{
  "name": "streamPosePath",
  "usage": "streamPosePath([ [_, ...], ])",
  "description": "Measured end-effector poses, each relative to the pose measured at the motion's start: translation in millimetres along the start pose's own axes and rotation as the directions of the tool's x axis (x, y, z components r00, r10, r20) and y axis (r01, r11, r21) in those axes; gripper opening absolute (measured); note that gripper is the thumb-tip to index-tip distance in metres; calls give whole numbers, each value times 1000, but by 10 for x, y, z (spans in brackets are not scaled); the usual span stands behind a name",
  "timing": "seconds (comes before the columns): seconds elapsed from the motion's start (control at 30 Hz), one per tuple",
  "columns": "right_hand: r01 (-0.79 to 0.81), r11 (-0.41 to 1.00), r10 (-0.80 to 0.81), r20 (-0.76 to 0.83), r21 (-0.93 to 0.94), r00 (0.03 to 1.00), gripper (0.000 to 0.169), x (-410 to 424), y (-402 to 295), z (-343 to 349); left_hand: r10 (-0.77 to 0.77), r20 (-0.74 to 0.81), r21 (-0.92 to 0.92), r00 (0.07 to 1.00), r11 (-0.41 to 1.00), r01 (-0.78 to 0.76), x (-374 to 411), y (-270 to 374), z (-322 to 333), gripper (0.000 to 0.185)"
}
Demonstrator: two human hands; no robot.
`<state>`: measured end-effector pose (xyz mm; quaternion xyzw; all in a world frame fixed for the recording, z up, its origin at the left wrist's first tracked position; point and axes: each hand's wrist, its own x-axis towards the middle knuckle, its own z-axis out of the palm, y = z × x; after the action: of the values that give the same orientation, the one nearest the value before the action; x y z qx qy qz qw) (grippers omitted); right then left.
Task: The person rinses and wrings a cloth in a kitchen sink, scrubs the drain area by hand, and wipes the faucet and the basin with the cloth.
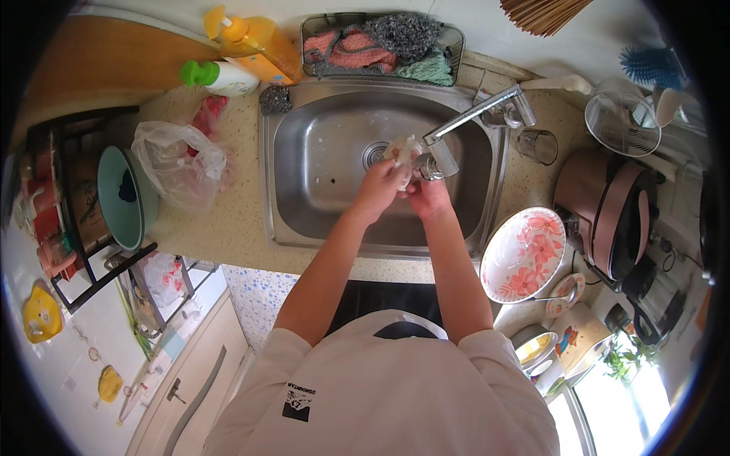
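Observation:
Over the stainless-steel sink point(319, 216), my left hand point(377, 188) grips a crumpled, whitish, soft piece that looks like a wet cloth point(406, 149). My right hand point(429, 196) meets it from the other side, with its fingers at the lower end of the cloth. The head of the chrome tap point(442, 157) hangs right above and hides part of my right hand. Left of the cloth shows the round drain point(373, 154). Whether water is running cannot be made out.
Behind the sink stand a basket point(456, 57) of scrub cloths and pump bottles point(262, 48). A plastic bag point(179, 165) and a green basin point(120, 216) are left. Rightward are a glass point(537, 146), a flower-patterned bowl point(522, 256) and a rice cooker point(599, 211).

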<state>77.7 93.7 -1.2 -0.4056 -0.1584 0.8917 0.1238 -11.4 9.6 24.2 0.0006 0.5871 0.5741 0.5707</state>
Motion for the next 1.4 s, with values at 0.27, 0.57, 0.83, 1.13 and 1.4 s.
streamPosePath([
  [0.27,194,981,-192,-162,-6,968,27,122,2,-299,-54,-16,-58,998,997,53,-81,1,-2,30],
  [0.57,309,950,-294,-213,40,932,29,15,131,-274,-13,-224,-141,975,990,-19,89,-117,-49,30],
  [0.83,343,930,-365,-203,-134,909,33,-223,79,-35,-18,-161,-4,987,1000,18,25,-165,25,27],
  [1.13,313,920,-372,-267,-238,889,39,-224,126,-22,249,-261,-134,933,947,-291,174,-455,91,19],
  [1.4,392,891,-438,-212,-228,874,39,-133,190,-128,23,-185,44,982,999,-15,140,-164,59,13],
])
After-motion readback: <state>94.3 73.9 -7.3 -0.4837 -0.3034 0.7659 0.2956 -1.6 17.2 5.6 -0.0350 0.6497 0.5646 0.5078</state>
